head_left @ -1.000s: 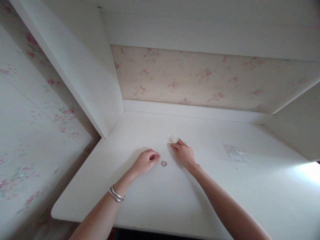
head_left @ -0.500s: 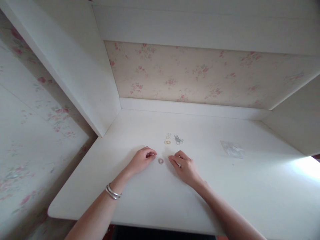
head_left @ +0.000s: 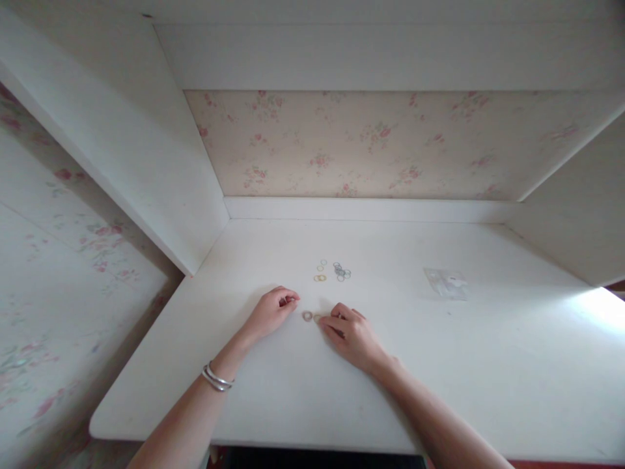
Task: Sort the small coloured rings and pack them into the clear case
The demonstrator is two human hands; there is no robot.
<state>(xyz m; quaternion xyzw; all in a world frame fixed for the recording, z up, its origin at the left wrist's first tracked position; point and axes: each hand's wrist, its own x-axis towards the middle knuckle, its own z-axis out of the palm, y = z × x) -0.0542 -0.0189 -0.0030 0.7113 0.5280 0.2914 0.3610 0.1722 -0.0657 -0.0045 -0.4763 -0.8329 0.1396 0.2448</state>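
Note:
My left hand (head_left: pixel 272 311) rests on the white desk (head_left: pixel 293 391) with its fingers curled in against the thumb; I cannot make out anything inside them. A silver bangle (head_left: pixel 216 379) sits on that wrist. My right hand (head_left: pixel 350 332) lies just to the right, its fingertips pinched on a small ring (head_left: pixel 318 318) that touches the desk. Between the two hands lies another small ring (head_left: pixel 307 316). Farther back are a few golden rings (head_left: pixel 319 274) and a tangle of several silvery rings (head_left: pixel 342 272).
A small clear plastic bag (head_left: pixel 445 284) lies on the desk to the right. The desk sits in an alcove with white side panels (head_left: pixel 161 176), a shelf overhead and floral wallpaper (head_left: pixel 371 143) behind. Bright light falls on the desk's right edge.
My right hand has drawn back from the ring cluster toward me, bringing a small ring down beside the one lying between my hands. My left hand has hardly moved.

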